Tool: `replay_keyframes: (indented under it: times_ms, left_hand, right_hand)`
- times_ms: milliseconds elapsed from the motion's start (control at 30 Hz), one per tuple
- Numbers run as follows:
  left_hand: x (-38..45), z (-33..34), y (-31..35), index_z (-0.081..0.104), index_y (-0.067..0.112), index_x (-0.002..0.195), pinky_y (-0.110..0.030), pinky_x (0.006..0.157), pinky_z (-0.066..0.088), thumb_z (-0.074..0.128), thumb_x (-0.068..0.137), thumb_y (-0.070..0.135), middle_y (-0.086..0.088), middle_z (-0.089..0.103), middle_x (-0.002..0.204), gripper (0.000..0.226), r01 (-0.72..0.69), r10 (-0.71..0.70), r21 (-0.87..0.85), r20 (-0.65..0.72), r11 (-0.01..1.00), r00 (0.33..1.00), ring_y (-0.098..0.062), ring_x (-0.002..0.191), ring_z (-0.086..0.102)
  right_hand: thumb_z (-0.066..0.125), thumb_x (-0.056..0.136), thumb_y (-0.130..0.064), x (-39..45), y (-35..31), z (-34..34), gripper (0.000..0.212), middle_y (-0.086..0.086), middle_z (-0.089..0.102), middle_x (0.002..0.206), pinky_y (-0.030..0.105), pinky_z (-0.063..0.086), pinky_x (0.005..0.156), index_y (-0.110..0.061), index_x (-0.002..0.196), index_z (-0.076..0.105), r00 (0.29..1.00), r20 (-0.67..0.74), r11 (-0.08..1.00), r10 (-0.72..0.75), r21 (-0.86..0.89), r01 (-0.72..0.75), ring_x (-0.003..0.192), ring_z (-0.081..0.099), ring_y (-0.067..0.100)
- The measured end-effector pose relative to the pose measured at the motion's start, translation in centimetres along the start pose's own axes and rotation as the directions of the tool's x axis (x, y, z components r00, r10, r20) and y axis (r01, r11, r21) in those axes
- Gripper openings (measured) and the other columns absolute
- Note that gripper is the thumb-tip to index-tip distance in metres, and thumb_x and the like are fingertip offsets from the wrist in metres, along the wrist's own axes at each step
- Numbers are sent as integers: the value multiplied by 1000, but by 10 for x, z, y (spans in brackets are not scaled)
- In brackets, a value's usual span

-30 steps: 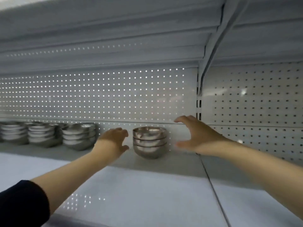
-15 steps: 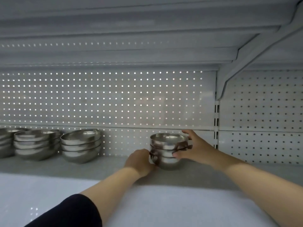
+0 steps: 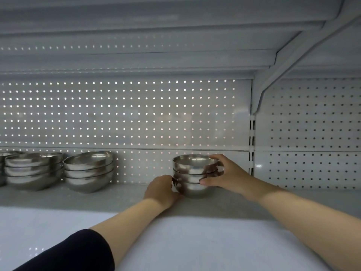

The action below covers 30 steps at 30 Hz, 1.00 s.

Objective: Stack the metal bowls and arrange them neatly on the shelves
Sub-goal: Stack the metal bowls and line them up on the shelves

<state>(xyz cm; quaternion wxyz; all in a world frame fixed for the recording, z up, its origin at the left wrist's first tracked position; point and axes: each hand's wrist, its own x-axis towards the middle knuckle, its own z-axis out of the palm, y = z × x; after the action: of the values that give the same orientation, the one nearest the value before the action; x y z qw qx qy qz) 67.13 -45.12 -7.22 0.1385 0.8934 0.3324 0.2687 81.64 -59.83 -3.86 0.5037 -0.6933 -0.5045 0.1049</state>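
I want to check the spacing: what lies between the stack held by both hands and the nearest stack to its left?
Nothing: in the head view, only bare shelf and pegboard back panel separate the held stack from the neighbouring stack.

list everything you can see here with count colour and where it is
held bowl stack: three nested bowls, silver metal, back of the shelf, right of centre
wider bowl stacks: two whole stacks plus one cut off at the left edge, silver metal, back left of the shelf
shelf: one, white, across the bottom
pegboard back panel: white, perforated, behind the bowls
shelf bracket: one, white, upper right
hands: left hand on the stack's lower left, right hand round its right side
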Motion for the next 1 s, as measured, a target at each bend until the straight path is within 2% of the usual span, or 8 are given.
replay_keyframes:
  times_ms: [200, 333, 467, 567, 633, 800, 900, 1000]
  left_hand:
    - [0, 2, 3, 55, 14, 74, -22, 61, 37, 67, 73, 22, 1, 57, 74, 15, 27, -29, -107, -15, 994, 999, -20, 75, 52]
    - [0, -1, 6, 54, 17, 68, -9, 47, 28, 67, 73, 21, 10, 50, 61, 15, 6, -18, -144, -83, 990, 996, -16, 71, 50]
    - [-2, -4, 15, 51, 23, 61, -9, 49, 29, 72, 69, 18, 14, 49, 59, 24, 5, -34, -227, -122, 974, 992, -14, 71, 50]
    - [-6, -4, 28, 61, 19, 76, -16, 59, 36, 73, 69, 18, 10, 59, 71, 14, 7, -45, -258, -144, 966, 989, -14, 79, 57]
    - [-9, -2, 40, 65, 14, 87, -19, 70, 39, 73, 71, 18, 4, 65, 85, 19, -5, -39, -275, -153, 962, 987, -15, 90, 61]
    - [-15, 12, 89, 66, 11, 96, -24, 80, 46, 72, 73, 20, -2, 69, 100, 26, -43, 0, -287, -149, 957, 989, -16, 99, 62]
    - [-16, 26, 128, 65, 11, 95, -23, 79, 46, 72, 73, 22, -2, 68, 100, 26, -90, 51, -296, -137, 951, 989, -16, 98, 62]
    - [-16, 46, 172, 66, 11, 93, -20, 74, 44, 71, 74, 23, 0, 67, 94, 23, -133, 102, -319, -113, 938, 988, -16, 94, 62]
  right_hand:
    - [88, 60, -18, 0, 2, 0, 86, -11, 67, 99, 25, 50, 88, -23, 133, 43, 1000, -11, 999, -12, 35, 13, 94, 66, 9]
    - [89, 59, -19, 0, -1, -4, 77, -18, 68, 86, 10, 50, 67, -28, 122, 46, 999, -26, 997, -31, 72, 33, 82, 67, -1]
    - [90, 57, -23, -1, -8, -15, 74, -18, 66, 91, 22, 56, 72, -31, 119, 50, 998, -38, 997, -45, 66, 48, 84, 68, 3]
    - [90, 55, -27, -6, -11, -30, 73, -21, 64, 93, 18, 54, 72, -38, 116, 50, 998, -28, 997, -60, 56, 62, 82, 67, -2]
    - [90, 52, -33, -12, -12, -43, 74, -19, 63, 101, 22, 54, 78, -41, 114, 51, 998, -23, 997, -65, 38, 66, 88, 67, 2]
    - [89, 49, -37, -35, -9, -89, 78, -18, 62, 105, 24, 53, 82, -40, 116, 51, 997, -47, 998, -61, -3, 61, 89, 66, 2]
    - [88, 51, -39, -54, 0, -126, 85, -24, 54, 109, 23, 50, 80, -38, 125, 45, 996, -87, 998, -27, -54, 23, 97, 61, 3]
    - [86, 45, -46, -73, 15, -169, 95, -21, 49, 115, 38, 50, 94, -40, 128, 41, 990, -141, 994, 23, -101, -38, 108, 57, 14]
